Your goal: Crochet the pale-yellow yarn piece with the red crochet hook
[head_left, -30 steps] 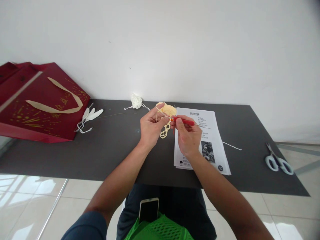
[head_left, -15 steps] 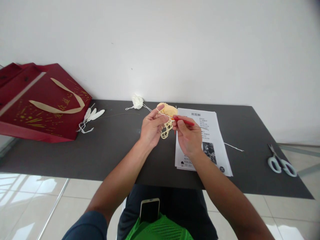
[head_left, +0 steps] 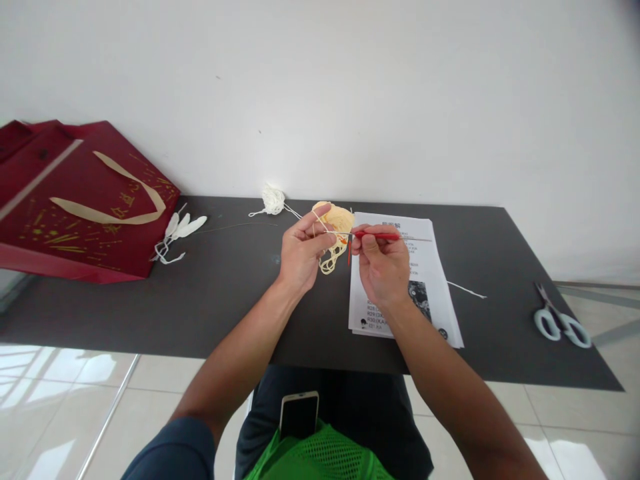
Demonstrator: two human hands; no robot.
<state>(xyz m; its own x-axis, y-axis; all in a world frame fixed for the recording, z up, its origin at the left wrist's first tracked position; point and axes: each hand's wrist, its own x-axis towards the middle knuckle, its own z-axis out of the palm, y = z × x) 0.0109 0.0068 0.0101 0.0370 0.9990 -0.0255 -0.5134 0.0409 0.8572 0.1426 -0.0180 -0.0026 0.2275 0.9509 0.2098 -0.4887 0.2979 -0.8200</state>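
Observation:
My right hand (head_left: 384,270) pinches the red handle of a crochet hook (head_left: 381,235), whose metal tip points left. At that tip, my left hand (head_left: 300,257) is closed on pale yellow yarn, with a strand running over its raised index finger. Whatever stitches lie between its fingertips are too small to make out. Behind the hands sits a pale yellow ball of yarn (head_left: 340,217), and loose loops of the yarn (head_left: 328,265) droop below the left fingers. A thin orange-red stick-like thing (head_left: 349,253) shows between the hands.
Printed sheets (head_left: 443,313) lie under my right hand on the dark table (head_left: 225,300). Scissors (head_left: 563,320) rest at the right. A white yarn ball (head_left: 273,200), white leaf-shaped pieces (head_left: 183,227) and a dark red bag (head_left: 95,207) are leftward. A phone (head_left: 299,413) sits at my lap.
My right hand has drawn the crochet hook slightly to the right and levelled it, so more of its metal shaft shows. My left hand keeps nearly the same place.

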